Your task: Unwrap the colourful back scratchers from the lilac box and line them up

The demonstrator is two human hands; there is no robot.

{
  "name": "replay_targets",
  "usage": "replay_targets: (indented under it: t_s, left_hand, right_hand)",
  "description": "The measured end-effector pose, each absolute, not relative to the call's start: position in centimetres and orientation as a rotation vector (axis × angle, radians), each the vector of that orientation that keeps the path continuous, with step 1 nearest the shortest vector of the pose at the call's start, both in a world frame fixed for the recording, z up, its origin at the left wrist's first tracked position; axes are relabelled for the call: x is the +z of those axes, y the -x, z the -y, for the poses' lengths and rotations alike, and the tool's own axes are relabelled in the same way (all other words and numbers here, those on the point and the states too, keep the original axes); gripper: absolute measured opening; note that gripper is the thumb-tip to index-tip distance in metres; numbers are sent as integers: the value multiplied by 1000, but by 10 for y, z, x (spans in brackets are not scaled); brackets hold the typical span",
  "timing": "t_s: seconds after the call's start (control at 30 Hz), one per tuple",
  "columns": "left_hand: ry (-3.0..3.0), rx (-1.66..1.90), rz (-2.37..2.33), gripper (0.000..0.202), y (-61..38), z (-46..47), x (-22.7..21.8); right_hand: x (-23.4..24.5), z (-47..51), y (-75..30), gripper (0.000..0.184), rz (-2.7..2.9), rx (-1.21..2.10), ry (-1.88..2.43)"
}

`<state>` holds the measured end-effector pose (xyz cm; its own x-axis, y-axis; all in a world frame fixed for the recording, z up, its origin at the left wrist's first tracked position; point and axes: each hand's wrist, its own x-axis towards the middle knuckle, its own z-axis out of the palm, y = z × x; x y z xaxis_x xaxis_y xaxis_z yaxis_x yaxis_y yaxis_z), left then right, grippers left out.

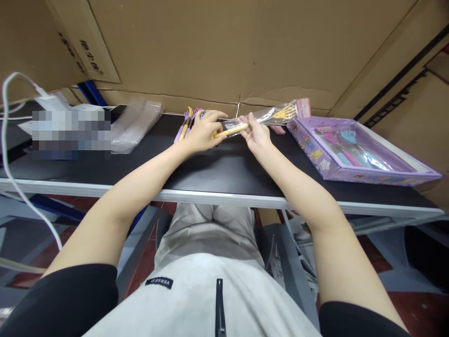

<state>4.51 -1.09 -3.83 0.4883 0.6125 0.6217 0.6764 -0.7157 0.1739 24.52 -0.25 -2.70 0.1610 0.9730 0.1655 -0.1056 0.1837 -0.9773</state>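
A yellow back scratcher (286, 112) lies slantwise between my hands, its claw end inside a clear plastic sleeve (264, 115) with a pink card top (304, 107). My left hand (200, 132) is closed, thumb and fingers pinching the yellow handle near its end. Around the middle of the handle and the sleeve, my right hand (258, 135) is closed too. Just behind my left hand, several purple and yellow back scratchers (184, 129) lie bunched on the black table (228, 171), partly hidden by that hand.
Flat clear plastic sleeves (135, 125) lie to the left. A purple display box (328, 166) holding pink and blue back scratchers stands at the right. Small pink cards (278, 129) lie near my right hand. Cardboard (210, 51) walls the back; a white cable (6, 135) hangs left.
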Motion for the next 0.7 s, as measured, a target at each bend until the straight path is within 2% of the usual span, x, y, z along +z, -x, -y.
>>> replay_targets:
  t_s: [0.17, 0.37, 0.47, 0.6, 0.7]
  left_hand:
    - [2592, -1066, 1195, 33, -40, 12, -31]
    - [2467, -1148, 1282, 25, -25, 9, -22]
    - [2388, -1196, 1346, 28, -19, 12, -16]
    - [2323, -1130, 1512, 45, -14, 25, -4]
    - [2210, -1059, 1659, 56, -11, 36, 7]
  right_hand:
    - [-21, 3, -252, 64, 1230, 1005, 1160]
    - [-8, -5, -278, 71, 1183, 957, 1278]
    - [-9, -16, -289, 62, 1093, 956, 1258]
    - [-16, -31, -297, 41, 763, 1022, 1074]
    - [-17, -37, -303, 33, 518, 1072, 932]
